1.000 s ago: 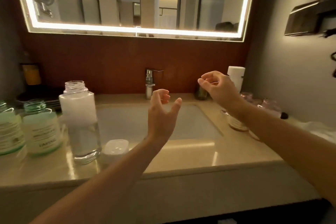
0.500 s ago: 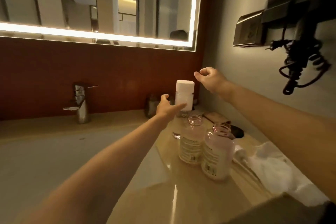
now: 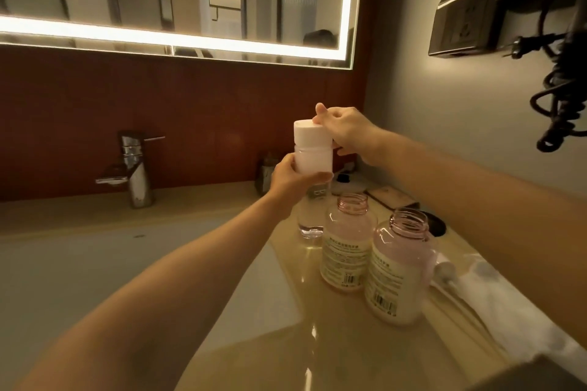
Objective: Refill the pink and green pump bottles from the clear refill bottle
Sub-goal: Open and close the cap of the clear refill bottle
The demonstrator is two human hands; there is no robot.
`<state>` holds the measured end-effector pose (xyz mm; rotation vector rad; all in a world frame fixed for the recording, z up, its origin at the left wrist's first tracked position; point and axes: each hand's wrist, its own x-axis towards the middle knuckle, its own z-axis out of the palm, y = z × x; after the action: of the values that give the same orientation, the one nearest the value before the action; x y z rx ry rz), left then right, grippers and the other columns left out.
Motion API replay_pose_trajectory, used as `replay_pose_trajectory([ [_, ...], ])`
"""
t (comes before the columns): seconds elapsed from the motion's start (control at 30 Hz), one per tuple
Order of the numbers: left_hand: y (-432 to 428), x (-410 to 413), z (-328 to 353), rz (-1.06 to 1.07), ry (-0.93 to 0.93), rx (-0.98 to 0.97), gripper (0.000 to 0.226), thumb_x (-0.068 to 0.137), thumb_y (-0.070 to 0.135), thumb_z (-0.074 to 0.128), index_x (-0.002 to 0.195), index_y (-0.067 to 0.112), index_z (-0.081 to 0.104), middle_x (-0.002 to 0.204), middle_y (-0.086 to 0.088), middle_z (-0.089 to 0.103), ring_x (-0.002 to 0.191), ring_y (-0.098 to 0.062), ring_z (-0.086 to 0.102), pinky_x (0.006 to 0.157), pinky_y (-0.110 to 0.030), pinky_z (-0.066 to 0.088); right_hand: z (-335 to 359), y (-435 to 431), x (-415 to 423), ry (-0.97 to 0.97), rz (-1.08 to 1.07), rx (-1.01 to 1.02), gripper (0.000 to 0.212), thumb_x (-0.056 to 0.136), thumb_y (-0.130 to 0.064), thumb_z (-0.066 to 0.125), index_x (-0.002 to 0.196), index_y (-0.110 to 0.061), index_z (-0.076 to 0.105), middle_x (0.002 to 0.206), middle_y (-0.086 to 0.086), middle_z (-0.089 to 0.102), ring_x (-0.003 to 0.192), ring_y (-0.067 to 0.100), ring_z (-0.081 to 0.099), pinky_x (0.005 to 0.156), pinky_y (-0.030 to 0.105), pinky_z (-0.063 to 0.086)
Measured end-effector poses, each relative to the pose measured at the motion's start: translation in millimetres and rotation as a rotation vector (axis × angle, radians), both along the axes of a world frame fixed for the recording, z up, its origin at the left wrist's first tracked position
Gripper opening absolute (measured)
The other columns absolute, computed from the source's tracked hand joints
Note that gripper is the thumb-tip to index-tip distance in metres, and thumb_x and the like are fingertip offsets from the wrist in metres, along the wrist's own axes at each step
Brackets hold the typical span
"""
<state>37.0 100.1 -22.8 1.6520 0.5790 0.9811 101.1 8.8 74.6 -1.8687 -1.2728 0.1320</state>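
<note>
Two hands are closed on the refill bottle [image 3: 313, 162], untouched half a second ago: the left hand [image 3: 290, 179] is wrapped round its smooth, likely slippery and weighty body, the right hand [image 3: 344, 133] round the white cap [image 3: 309, 133]. It is stood on the surface [image 3: 317, 343] behind open pink bottles [image 3: 346, 251].

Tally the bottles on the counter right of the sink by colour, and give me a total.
pink bottles, caps off: 2
clear refill bottle with white cap: 1
Total: 3
</note>
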Motion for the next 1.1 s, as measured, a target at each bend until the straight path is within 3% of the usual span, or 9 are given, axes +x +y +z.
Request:
replay_pose_trajectory([
  [0.17, -10.6, -72.7, 23.5, 0.056, -0.011, 0.054, 0.056, 0.064, 0.018, 0.082, 0.111, 0.016, 0.051, 0.104, -0.003, 0.062, 0.095, -0.018, 0.062, 0.076, -0.031, 0.054, 14.5, -15.6, -66.4, -0.036, 0.073, 0.101, 0.045, 0.096, -0.045, 0.034, 0.123, -0.012, 0.049, 0.108, 0.003, 0.051, 0.095, 0.018, 0.05, 0.07, 0.025, 0.046],
  [0.33, -35.7, -142.6, 19.5, 0.082, 0.019, 0.053, 0.056, 0.063, 0.02, 0.083, 0.111, 0.015, 0.054, 0.103, -0.005, 0.063, 0.095, -0.02, 0.062, 0.081, -0.037, 0.054, 10.6, -28.9, -123.5, -0.058, 0.118, 0.076, 0.044, 0.089, -0.049, 0.047, 0.116, -0.014, 0.047, 0.103, -0.003, 0.045, 0.083, 0.01, 0.048, 0.055, 0.017, 0.038],
  [0.5, -75.9, -218.5, 4.6, 0.098, 0.006, 0.043, 0.05, 0.063, 0.016, 0.083, 0.106, 0.017, 0.056, 0.099, -0.003, 0.064, 0.089, -0.014, 0.061, 0.07, -0.025, 0.05, -2.2, -59.1, -191.9, -0.187, 0.114, -0.018, 0.062, 0.078, -0.058, 0.058, 0.117, -0.016, 0.036, 0.102, -0.001, 0.045, 0.091, 0.015, 0.051, 0.068, 0.022, 0.047],
  [0.67, -108.6, -259.5, -9.3, 0.053, -0.032, 0.005, 0.045, 0.064, 0.015, 0.082, 0.1, 0.022, 0.055, 0.094, 0.003, 0.062, 0.084, -0.008, 0.058, 0.064, -0.019, 0.046, -11.5, -81.5, -235.8, -0.342, 0.016, -0.011, 0.068, 0.075, -0.063, 0.058, 0.118, -0.016, 0.036, 0.096, -0.003, 0.047, 0.088, 0.016, 0.052, 0.067, 0.027, 0.047],
  [0.77, -119.4, -274.2, -13.3, 0.034, -0.052, 0.011, 0.042, 0.065, 0.016, 0.081, 0.096, 0.026, 0.054, 0.091, 0.006, 0.062, 0.083, -0.007, 0.058, 0.062, -0.017, 0.046, -14.4, -90.3, -248.6, -0.28, 0.027, 0.025, 0.054, 0.077, -0.053, 0.064, 0.108, -0.018, 0.037, 0.096, -0.003, 0.047, 0.088, 0.016, 0.051, 0.075, 0.032, 0.051],
  [0.93, -130.2, -284.7, -17.6, 0.015, -0.037, 0.052, 0.05, 0.067, 0.023, 0.08, 0.108, 0.024, 0.05, 0.101, 0.003, 0.059, 0.093, -0.012, 0.057, 0.069, -0.023, 0.048, -12.3, -105.0, -253.3, -0.015, 0.217, 0.017, 0.037, 0.083, -0.032, 0.062, 0.107, -0.017, 0.039, 0.103, 0.001, 0.047, 0.078, 0.01, 0.049, 0.058, 0.017, 0.044],
  [1.0, -131.1, -284.7, -18.5, 0.021, -0.034, 0.073, 0.053, 0.068, 0.025, 0.08, 0.11, 0.024, 0.048, 0.103, 0.004, 0.058, 0.093, -0.011, 0.056, 0.067, -0.021, 0.047, -9.5, -107.0, -254.0, -0.042, 0.214, 0.029, 0.04, 0.084, -0.04, 0.06, 0.109, -0.015, 0.041, 0.102, 0.0, 0.048, 0.077, 0.008, 0.048, 0.058, 0.015, 0.042],
  [1.1, -130.4, -285.3, -19.2, 0.033, -0.02, 0.101, 0.056, 0.068, 0.029, 0.079, 0.114, 0.024, 0.047, 0.105, 0.004, 0.056, 0.093, -0.01, 0.055, 0.067, -0.02, 0.047, -4.8, -106.6, -256.2, -0.231, 0.152, 0.059, 0.06, 0.081, -0.057, 0.055, 0.12, -0.015, 0.039, 0.113, 0.002, 0.047, 0.094, 0.012, 0.049, 0.066, 0.017, 0.043],
])
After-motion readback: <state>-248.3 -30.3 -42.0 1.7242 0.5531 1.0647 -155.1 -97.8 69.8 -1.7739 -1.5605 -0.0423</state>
